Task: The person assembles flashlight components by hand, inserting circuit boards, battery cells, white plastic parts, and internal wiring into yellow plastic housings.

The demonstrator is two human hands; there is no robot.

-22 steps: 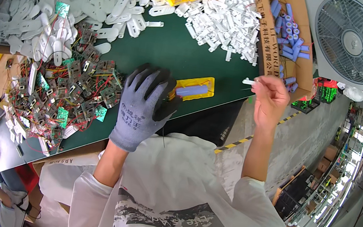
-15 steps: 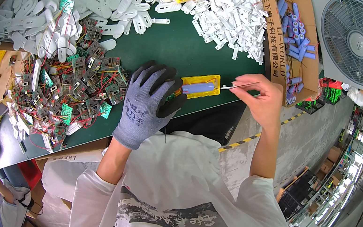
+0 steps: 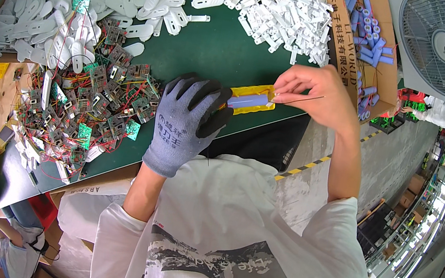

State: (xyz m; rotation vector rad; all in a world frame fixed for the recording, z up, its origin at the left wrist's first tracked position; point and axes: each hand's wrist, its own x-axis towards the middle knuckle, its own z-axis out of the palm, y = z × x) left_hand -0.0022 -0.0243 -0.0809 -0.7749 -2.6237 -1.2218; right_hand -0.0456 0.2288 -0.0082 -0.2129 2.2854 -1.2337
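One yellow casing [image 3: 253,109] on the green table [image 3: 213,50]
Gloved left grip [image 3: 188,116] clasps one end; bare right grip [image 3: 318,93] pinches a thin dark strip [image 3: 308,99] at the other

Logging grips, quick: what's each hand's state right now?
Left hand: curled over the left end of the yellow case; grip hidden.
Right hand: closed, pinching a small white part at the case's right end.
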